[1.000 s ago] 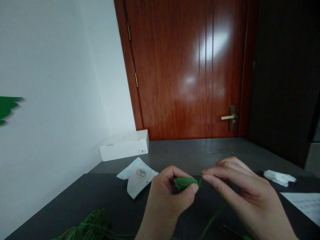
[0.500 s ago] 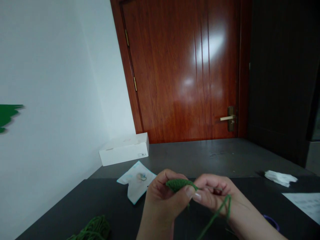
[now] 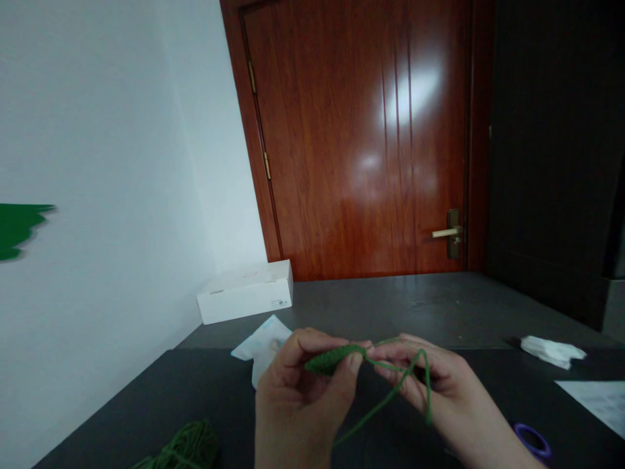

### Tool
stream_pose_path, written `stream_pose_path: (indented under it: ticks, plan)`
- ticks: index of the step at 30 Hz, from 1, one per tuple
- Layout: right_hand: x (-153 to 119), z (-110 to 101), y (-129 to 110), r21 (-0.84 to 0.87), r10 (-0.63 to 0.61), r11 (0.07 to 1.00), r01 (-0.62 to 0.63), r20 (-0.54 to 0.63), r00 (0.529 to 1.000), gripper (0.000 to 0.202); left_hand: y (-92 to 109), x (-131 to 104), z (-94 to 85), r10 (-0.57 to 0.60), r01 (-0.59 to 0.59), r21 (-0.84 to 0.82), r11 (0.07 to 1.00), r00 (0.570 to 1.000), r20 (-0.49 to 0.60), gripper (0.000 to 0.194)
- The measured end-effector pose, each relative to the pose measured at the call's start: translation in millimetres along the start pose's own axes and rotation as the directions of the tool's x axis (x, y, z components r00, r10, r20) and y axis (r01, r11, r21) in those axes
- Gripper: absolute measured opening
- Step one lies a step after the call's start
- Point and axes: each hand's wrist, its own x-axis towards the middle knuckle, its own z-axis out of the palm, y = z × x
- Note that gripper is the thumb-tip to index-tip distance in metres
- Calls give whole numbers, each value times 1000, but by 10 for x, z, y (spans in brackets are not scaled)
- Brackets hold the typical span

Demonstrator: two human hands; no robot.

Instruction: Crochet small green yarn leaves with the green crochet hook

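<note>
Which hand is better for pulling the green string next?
Probably the right hand: the green string loops beside its fingers, while the left hand grips the green woolly piece.

No readable text; only illegible print on white box (image 3: 244, 298) and paper (image 3: 598, 398).

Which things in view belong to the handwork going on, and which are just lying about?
In use:
- green textured piece, in the left hand
- green strand, looping by the right hand
- green yarn heap, apparently the same yarn

Lying about:
- white box
- pale packet
- crumpled white item
- paper sheet
- purple ring, use unclear
</note>
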Motion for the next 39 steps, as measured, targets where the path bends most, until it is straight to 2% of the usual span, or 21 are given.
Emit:
stream_pose_path:
  ticks: [4,7,8,9,11,13,14,16,18,19,22,25,27,28,30,31,32,33,35,37,39]
  plan:
    - [82,-110,81,30,151,989,-148,-203,967,17,66,45,-85,162,-161,32,986,986,-35,18]
    - [129,-225,113,182,259,961,-209,-326,909,23,120,90,-166,251,-245,84,966,965,-77,18]
    - [138,-270,114,226,283,950,-217,-325,902,23,133,103,-190,267,-258,98,961,959,-95,17]
    - [145,-317,111,254,300,939,-232,-272,914,23,143,114,-209,271,-260,103,960,956,-111,16]
    - [153,-412,98,259,293,923,-284,6,956,29,148,130,-233,238,-228,96,969,965,-114,13]
    - [151,-482,82,240,237,915,-324,328,914,49,129,139,-235,178,-171,86,982,981,-80,11]
    - [146,-493,73,261,193,911,-319,415,889,60,112,140,-228,148,-143,81,986,987,-63,11]
    - [120,-444,49,382,107,882,-276,406,907,69,67,133,-204,102,-99,62,993,994,-46,12]
    - [71,-296,10,539,60,811,-227,309,949,65,17,112,-172,73,-71,52,996,997,-36,13]
    - [38,-193,-14,600,72,762,-245,297,952,59,-6,98,-155,67,-65,56,996,997,-29,13]
    - [-62,130,-77,727,71,616,-304,333,940,49,-60,48,-104,54,-53,93,994,998,-9,13]
    - [-135,321,-88,732,167,534,-423,398,902,48,-89,24,-72,75,-68,163,984,996,-41,12]
    - [-165,336,-81,681,252,554,-480,412,876,44,-101,36,-73,105,-92,216,972,993,-49,12]
    - [-176,314,-82,631,296,615,-474,372,880,38,-107,49,-81,113,-99,238,966,993,-47,12]
    - [-190,235,-107,414,316,832,-368,190,929,26,-120,81,-108,107,-90,267,960,993,-49,10]
    - [-195,186,-130,246,242,936,-252,72,968,23,-126,96,-122,100,-80,278,957,993,-58,9]
    - [-197,137,-157,56,95,994,-95,9,995,21,-131,108,-136,90,-70,292,954,994,-58,8]
    - [-197,92,-185,-113,-87,990,85,-16,996,20,-134,116,-146,81,-61,308,950,995,-53,8]
    - [-192,14,-232,-385,-380,850,359,23,925,20,-131,122,-156,66,-54,347,936,998,-21,7]
    - [-183,-49,-256,-536,-511,702,469,80,856,20,-119,118,-153,53,-55,382,922,998,16,7]
    - [-170,-104,-259,-600,-546,628,496,114,830,20,-103,112,-142,31,-51,414,909,998,54,6]
